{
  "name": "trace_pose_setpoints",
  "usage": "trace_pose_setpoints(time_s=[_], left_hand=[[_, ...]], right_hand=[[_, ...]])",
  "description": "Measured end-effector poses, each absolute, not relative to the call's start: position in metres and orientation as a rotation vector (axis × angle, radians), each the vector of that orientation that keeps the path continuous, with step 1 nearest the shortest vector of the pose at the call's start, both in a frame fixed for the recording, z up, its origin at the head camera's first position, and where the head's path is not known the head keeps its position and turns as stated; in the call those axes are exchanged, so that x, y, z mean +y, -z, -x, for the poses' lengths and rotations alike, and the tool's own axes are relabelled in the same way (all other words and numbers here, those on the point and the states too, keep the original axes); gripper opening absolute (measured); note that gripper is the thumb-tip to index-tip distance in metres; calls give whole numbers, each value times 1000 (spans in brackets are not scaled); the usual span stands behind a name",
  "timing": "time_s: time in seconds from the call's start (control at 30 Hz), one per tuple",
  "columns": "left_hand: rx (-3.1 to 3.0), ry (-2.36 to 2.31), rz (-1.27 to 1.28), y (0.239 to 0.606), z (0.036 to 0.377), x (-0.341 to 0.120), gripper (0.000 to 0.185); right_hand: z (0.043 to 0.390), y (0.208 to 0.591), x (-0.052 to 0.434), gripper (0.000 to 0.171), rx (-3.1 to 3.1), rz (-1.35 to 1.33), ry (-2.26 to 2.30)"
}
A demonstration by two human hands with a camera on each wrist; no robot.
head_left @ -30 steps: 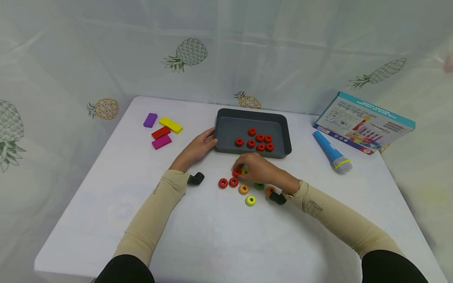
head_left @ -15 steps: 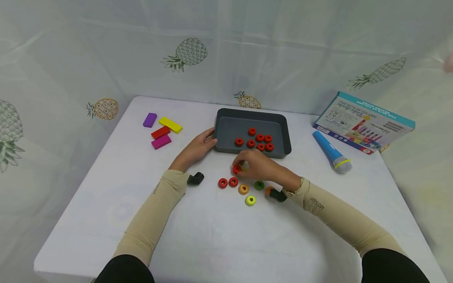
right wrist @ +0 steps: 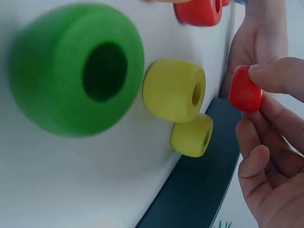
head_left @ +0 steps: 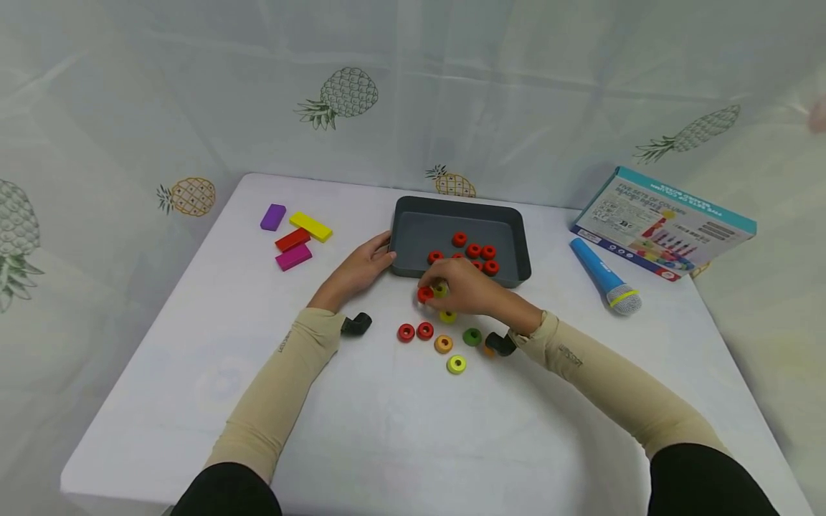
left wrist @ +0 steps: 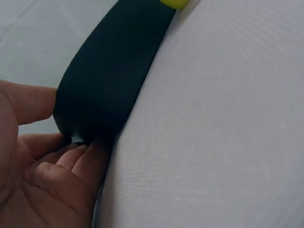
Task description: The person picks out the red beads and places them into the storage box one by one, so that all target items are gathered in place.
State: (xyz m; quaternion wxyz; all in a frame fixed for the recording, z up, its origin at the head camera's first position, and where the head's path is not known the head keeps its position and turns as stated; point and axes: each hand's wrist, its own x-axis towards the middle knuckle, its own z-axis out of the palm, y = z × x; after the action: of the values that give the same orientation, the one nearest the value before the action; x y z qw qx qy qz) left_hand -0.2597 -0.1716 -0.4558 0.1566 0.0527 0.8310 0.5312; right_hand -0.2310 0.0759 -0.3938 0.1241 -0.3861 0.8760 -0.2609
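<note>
Soft, even, bright light with faint shadows; wrist views are close and blurred, the head view bends at its edges.

The right hand [head_left: 466,290] is covering part of the near wall of the grey tray [head_left: 413,218] and some of the red rings [head_left: 488,252] lying inside, so their count is not clear. An orange ring [head_left: 490,352] near the right wrist is mostly hiding behind the black wrist camera [head_left: 500,343]. In the left wrist view, the tray's dark wall [left wrist: 114,71] is running out past the top edge, and the left hand [left wrist: 40,175] is being cut off at the left and bottom. In the right wrist view, the green ring [right wrist: 76,69] is blurring close to the lens, and the print on the toy box [head_left: 665,222] is too small to read.
</note>
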Motion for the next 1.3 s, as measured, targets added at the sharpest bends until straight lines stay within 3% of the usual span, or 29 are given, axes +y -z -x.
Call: trace_pose_setpoints(time_s=[1.3], left_hand=[[2377,-1540,-206,458,262,-172,64]], right_hand=[[262,386,64,27,2588,1048,887]])
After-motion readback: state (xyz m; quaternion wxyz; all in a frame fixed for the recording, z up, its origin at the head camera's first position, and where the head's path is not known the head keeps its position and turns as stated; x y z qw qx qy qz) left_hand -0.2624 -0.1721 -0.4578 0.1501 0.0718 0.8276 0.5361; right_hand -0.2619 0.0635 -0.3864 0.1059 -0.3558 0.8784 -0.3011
